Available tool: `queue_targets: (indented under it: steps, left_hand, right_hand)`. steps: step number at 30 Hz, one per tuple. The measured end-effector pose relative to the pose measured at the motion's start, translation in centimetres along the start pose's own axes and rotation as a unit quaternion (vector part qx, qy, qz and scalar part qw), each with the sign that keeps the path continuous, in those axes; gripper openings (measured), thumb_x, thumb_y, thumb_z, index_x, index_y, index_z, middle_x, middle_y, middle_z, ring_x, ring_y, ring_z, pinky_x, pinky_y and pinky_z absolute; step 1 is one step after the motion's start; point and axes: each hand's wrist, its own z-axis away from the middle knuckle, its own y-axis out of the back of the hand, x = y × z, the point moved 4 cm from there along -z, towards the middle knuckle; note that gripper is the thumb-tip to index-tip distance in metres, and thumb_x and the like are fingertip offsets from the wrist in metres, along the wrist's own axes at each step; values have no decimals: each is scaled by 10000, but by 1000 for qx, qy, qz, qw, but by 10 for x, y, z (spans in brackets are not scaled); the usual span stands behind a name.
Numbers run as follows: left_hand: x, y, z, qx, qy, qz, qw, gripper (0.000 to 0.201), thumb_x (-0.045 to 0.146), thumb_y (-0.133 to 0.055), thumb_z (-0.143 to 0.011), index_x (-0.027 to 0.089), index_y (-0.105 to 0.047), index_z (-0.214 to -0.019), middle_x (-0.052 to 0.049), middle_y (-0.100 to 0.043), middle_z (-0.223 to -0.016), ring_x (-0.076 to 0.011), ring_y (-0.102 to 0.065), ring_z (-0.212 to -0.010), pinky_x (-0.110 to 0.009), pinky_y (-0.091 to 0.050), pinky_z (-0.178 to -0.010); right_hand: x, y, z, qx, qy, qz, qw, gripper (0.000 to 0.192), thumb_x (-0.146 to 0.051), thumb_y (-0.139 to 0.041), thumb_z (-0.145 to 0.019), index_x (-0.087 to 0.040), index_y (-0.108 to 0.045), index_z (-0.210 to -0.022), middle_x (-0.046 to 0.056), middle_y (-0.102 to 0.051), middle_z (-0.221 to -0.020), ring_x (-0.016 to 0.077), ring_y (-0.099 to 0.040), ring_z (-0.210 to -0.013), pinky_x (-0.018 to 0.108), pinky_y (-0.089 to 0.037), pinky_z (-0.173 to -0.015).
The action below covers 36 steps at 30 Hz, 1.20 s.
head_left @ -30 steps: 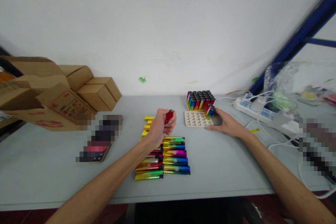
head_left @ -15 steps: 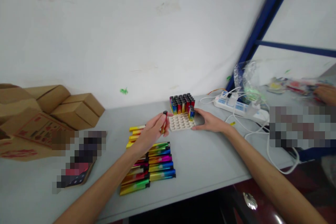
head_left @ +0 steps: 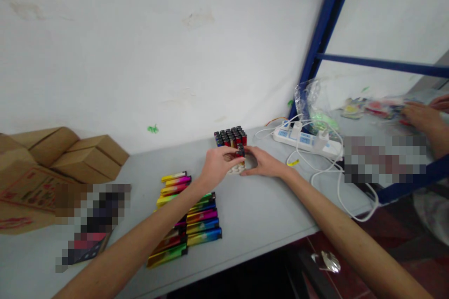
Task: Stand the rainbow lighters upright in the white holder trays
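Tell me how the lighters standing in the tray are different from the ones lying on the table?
The lighters in the white tray stand upright, packed in a tight block with black tops up; the lighters on the table lie flat in two rows. The tray ones sit at the far side by both hands; the flat ones lie nearer, partly under the left forearm. Both groups are shiny and rainbow-coloured.

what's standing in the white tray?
Upright lighters fill the far rows of the white tray. The left hand and right hand cover its near rows, hiding what those hold.
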Motion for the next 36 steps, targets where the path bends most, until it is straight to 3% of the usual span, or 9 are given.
queue_targets:
  steps: [4, 10, 21, 29, 36]
  left_hand:
    - [0, -7, -2, -28, -30, -81, 996, 306, 431, -797, -770, 154, -792, -900, -107, -779, -894, -246, -710, -769, -379, -564, -786]
    - [-2, -11, -4, -57, -17, -49, 997, 311, 453, -756, -811, 152, -779, -884, -75, -754, -746, -239, -693, -688, -343, -550, -693]
    - [-4, -16, -7, -85, -18, -91, 992, 282, 433, -732, -845, 152, -714, -827, -85, -755, -758, -238, -719, -707, -315, -530, -662]
    - [-10, -22, -5, -36, 4, -88, 995, 233, 296, -787, -806, 184, -583, -830, -17, -726, -741, -187, -708, -699, -269, -519, -644]
    - [-6, -19, -7, -55, -14, -146, 988, 274, 355, -792, -809, 162, -616, -727, -39, -713, -728, -184, -665, -675, -279, -469, -638]
  right_hand:
    - [0, 0, -1, -2, 4, -4, 1000, 896, -480, -867, -707, -214, -458, -1459, 159, -569, -1431, 340, -565, -1287, 526, -429, -1115]
    - [-2, -1, -2, 1, -8, -9, 1000, 908, -449, -882, -690, -199, -449, -1448, 174, -576, -1404, 345, -567, -1275, 530, -438, -1099]
    - [-2, 0, -2, -7, -12, -2, 1000, 897, -464, -868, -708, -193, -444, -1450, 169, -575, -1404, 345, -567, -1274, 520, -442, -1095]
    - [-4, 0, -2, -3, -13, -19, 1000, 861, -453, -866, -709, -191, -468, -1426, 165, -584, -1397, 334, -576, -1267, 507, -442, -1095]
    - [-5, 0, -1, 5, -7, -29, 1000, 845, -424, -871, -712, -195, -467, -1418, 161, -593, -1394, 321, -589, -1261, 510, -452, -1095]
